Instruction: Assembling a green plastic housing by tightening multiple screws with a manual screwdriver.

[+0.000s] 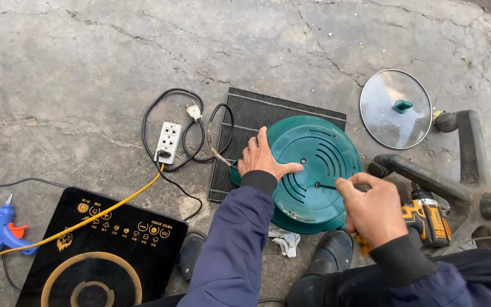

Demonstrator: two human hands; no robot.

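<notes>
Pressing left hand (263, 159) flat, fingers spread, on upturned green appliance base (308, 173); right hand (373, 207) pinching screwdriver (328, 186) at screw; base looks rigid, light, slick plastic; steady by rim.

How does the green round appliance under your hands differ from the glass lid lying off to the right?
The green appliance is opaque plastic with curved vent slots; the glass lid is see-through with a metal rim. The appliance rests on a black mat under the left hand; the lid lies untouched on concrete. Both are round.

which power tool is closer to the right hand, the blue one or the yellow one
The yellow and black drill, right beside the right hand. The blue glue gun lies far off at left.
</notes>
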